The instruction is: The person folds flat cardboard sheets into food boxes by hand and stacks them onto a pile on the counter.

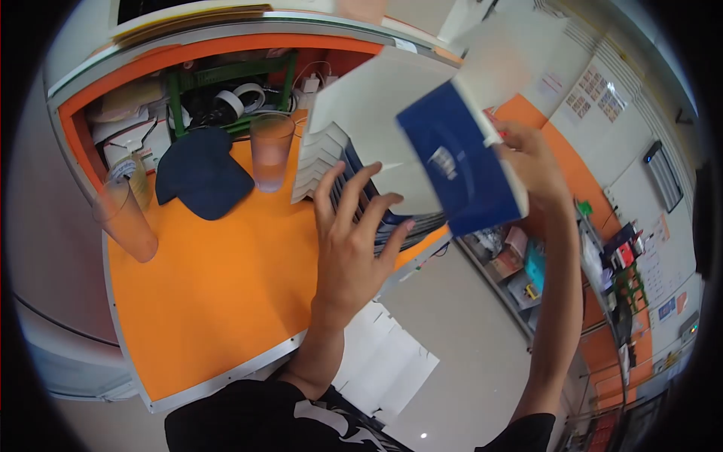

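Observation:
My right hand grips a blue cardboard carton with a pale logo and white inner flaps. It is tilted in the air, and its upper flap is blurred by motion. Part of that hand's fingers is hidden behind the carton. Below and to the left, a stack of nested blue-and-white carton blanks stands at the table's edge, a large white panel rising behind it. My left hand lies against the stack's blue edges, its fingers spread.
The orange table bears a dark blue cap, a clear tumbler and another tumbler at the left. A shelf behind holds a green rack and tape rolls. White cardboard sheets lie below the table edge.

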The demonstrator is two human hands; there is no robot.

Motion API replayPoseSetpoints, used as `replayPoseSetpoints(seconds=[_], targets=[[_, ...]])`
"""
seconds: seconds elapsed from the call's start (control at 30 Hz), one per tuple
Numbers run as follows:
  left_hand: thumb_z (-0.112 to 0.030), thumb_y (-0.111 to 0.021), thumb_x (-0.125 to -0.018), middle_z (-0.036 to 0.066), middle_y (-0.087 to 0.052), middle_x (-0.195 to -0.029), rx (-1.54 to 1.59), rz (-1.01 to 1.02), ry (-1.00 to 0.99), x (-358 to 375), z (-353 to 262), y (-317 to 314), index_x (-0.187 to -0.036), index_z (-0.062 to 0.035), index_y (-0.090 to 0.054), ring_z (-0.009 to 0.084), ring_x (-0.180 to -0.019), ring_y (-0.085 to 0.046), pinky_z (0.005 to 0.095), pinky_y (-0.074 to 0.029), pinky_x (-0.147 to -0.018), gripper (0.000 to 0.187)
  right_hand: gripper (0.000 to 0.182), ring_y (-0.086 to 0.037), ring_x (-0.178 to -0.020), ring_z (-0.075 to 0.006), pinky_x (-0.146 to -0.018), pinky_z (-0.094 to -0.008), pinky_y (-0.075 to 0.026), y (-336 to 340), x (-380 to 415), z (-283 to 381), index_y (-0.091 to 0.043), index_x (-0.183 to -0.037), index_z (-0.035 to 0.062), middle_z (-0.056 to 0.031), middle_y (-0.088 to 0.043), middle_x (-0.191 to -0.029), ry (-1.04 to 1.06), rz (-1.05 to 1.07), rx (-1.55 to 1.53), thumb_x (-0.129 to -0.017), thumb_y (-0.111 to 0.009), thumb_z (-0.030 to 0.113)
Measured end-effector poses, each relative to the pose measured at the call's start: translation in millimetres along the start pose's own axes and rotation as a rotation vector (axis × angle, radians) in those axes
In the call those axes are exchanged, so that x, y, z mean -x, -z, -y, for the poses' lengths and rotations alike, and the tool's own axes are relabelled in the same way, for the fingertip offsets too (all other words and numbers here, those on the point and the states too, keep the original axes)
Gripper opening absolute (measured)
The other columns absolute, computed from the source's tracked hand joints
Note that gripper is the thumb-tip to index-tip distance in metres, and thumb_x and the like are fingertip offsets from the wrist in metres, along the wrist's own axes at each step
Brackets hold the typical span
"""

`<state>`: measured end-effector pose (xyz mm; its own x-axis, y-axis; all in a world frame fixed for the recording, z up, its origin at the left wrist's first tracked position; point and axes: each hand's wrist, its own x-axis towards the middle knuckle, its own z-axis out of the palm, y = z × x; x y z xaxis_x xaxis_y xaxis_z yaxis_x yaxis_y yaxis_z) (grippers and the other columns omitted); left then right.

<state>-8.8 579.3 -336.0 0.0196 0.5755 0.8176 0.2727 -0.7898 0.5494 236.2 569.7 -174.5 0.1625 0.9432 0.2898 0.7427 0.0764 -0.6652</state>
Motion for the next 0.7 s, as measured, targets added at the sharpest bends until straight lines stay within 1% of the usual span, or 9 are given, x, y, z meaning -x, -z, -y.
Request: replayPoseSetpoints(seconds=[0.07, 0.1, 0.23, 0.4, 0.5, 0.57, 0.6, 0.67, 0.7], targets=[[-0.007, -0.083, -0.072, 0.016, -0.054, -0.136, 0.041, 0.001, 0.004, 2.4, 1.3, 0.2, -0.094, -0.0025, -0.068, 0.0434, -0.136, -0.036, 0.0516, -0.040, -0.105, 0.028, 0.030, -0.067, -0.089, -0.0185, -0.083, -0.0327, -0.051, -14.7, -13.2, 5.0, -0.064, -0.119, -0.0042, -0.0160, -0.073, -0.100, 0.009, 0.037, 0.173, -0.090, -0.063, 0.006], [-0.002, -0.082, -0.071, 0.018, -0.054, -0.134, 0.044, 0.001, -0.010, 2.9, 1.2, 0.6, -0.092, -0.0017, -0.066, 0.0434, -0.135, -0.038, 0.0509, -0.042, -0.103, 0.027, 0.030, -0.067, -0.089, -0.0188, -0.083, -0.0326, -0.051, -20.3, -18.0, 6.8, -0.064, -0.119, -0.0047, -0.0153, -0.073, -0.099, -0.040, 0.067, 0.147, -0.090, -0.062, 0.005], [-0.015, -0.082, -0.080, 0.018, -0.054, -0.133, 0.136, -0.002, 0.050, 6.6, 4.0, -3.1, -0.097, -0.0034, -0.073, 0.0425, -0.132, -0.041, 0.0476, -0.047, -0.097, 0.022, 0.031, -0.067, -0.090, -0.0208, -0.084, -0.0336, -0.051, -25.9, -29.8, 11.0, -0.065, -0.118, -0.0051, -0.0162, -0.073, -0.100, -0.076, 0.063, 0.170, -0.089, -0.062, 0.004], [-0.017, -0.082, -0.080, 0.017, -0.055, -0.133, 0.132, -0.023, 0.032, 6.9, 7.4, -1.3, -0.092, -0.0036, -0.072, 0.0416, -0.132, -0.042, 0.0490, -0.042, -0.101, 0.020, 0.031, -0.068, -0.091, -0.0216, -0.083, -0.0337, -0.051, -27.3, -33.4, 1.5, -0.064, -0.117, -0.0062, -0.0166, -0.073, -0.100, -0.070, 0.057, 0.295, -0.088, -0.062, 0.004], [-0.018, -0.082, -0.081, 0.015, -0.055, -0.131, 0.149, -0.031, 0.007, 7.0, 9.6, 0.9, -0.096, -0.0028, -0.068, 0.0395, -0.130, -0.043, 0.0491, -0.038, -0.104, 0.026, 0.030, -0.068, -0.090, -0.0220, -0.083, -0.0335, -0.051, -30.6, -28.3, 1.8, -0.065, -0.115, -0.0068, -0.0160, -0.073, -0.097, -0.047, 0.019, 0.333, -0.087, -0.063, 0.004], [-0.019, -0.083, -0.081, 0.013, -0.056, -0.129, 0.178, -0.037, 0.024, 6.7, 10.5, 0.3, -0.106, -0.0036, -0.062, 0.0369, -0.127, -0.045, 0.0481, -0.035, -0.104, 0.036, 0.028, -0.069, -0.088, -0.0223, -0.082, -0.0335, -0.051, -30.4, -26.5, 6.4, -0.066, -0.112, -0.0073, -0.0157, -0.073, -0.094, -0.018, 0.004, 0.363, -0.086, -0.064, 0.003], [-0.019, -0.083, -0.081, 0.013, -0.056, -0.129, 0.178, -0.042, 0.028, 6.8, 11.1, 0.6, -0.106, -0.0036, -0.062, 0.0369, -0.127, -0.045, 0.0481, -0.035, -0.104, 0.036, 0.026, -0.069, -0.086, -0.0232, -0.080, -0.0342, -0.052, -29.8, -25.7, 8.4, -0.067, -0.109, -0.0077, -0.0157, -0.073, -0.091, 0.004, 0.000, 0.466, -0.085, -0.064, 0.003], [-0.016, -0.080, -0.081, 0.015, -0.052, -0.131, 0.194, -0.011, 0.022, 6.4, 13.3, 1.6, -0.115, -0.0048, -0.057, 0.0379, -0.125, -0.045, 0.0473, -0.043, -0.102, 0.042, 0.024, -0.069, -0.084, -0.0241, -0.079, -0.0350, -0.053, -28.5, -26.0, 9.6, -0.068, -0.105, -0.0081, -0.0157, -0.073, -0.089, 0.030, -0.001, 0.573, -0.084, -0.065, 0.003], [-0.016, -0.080, -0.081, 0.015, -0.052, -0.131, 0.194, -0.014, 0.028, 6.4, 13.6, 1.1, -0.115, -0.0048, -0.057, 0.0379, -0.125, -0.045, 0.0473, -0.043, -0.102, 0.042, 0.022, -0.069, -0.081, -0.0248, -0.077, -0.0358, -0.053, -28.1, -26.4, 8.8, -0.068, -0.102, -0.0081, -0.0160, -0.073, -0.087, 0.053, -0.024, 0.626, -0.083, -0.066, 0.002]])
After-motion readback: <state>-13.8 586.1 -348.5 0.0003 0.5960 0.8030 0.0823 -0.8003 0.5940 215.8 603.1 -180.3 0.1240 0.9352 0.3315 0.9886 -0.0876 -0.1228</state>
